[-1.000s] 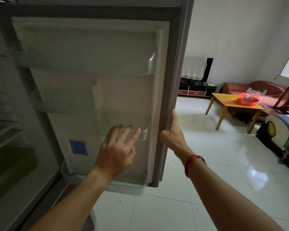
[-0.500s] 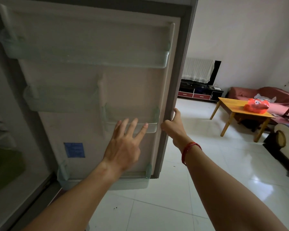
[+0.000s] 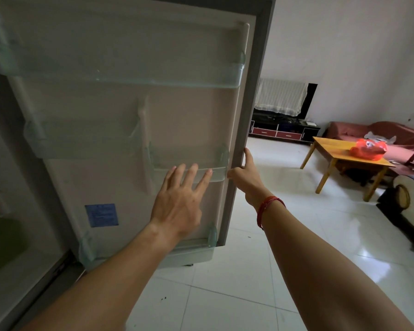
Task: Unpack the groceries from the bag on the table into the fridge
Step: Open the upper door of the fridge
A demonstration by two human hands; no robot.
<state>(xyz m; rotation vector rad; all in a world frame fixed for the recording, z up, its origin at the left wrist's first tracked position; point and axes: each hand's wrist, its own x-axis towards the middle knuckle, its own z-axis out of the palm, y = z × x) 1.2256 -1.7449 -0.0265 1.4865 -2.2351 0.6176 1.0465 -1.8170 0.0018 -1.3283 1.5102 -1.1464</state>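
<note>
The fridge door [image 3: 189,120] stands swung wide, its inner face towards the camera and its free edge [image 3: 251,115] running down the middle of the view. The right hand [image 3: 244,177] grips that edge at about mid-height: the thumb lies up along the grey rim and the fingers curl round behind it, out of sight. A red bracelet [image 3: 267,206] sits on that wrist.

The left hand [image 3: 177,204] is flat and spread, fingers straight, holding nothing. It lies over the door's inner panel with its fingertips [image 3: 193,168] at the rim of the small clear shelf [image 3: 215,173]; whether it presses on the plastic I cannot tell.

A long shelf [image 3: 129,70] spans the door higher up, a shorter one [image 3: 81,139] sits on the left, and a bottom shelf [image 3: 189,256] hangs just above the floor [image 3: 261,271]. A blue sticker [image 3: 101,215] is low on the panel. The dim fridge cavity [image 3: 10,235] opens at the left.

Right of the door edge the white tiles run open and bare towards the far wall. The red bag [image 3: 368,149] rests on the wooden table [image 3: 332,146], well apart from the fridge, across that stretch of floor. A sofa [image 3: 359,130] stands just behind the table, and a low TV stand [image 3: 282,131] is against the wall. Dark furniture [image 3: 404,199] crowds the right edge, near the table's front leg.
</note>
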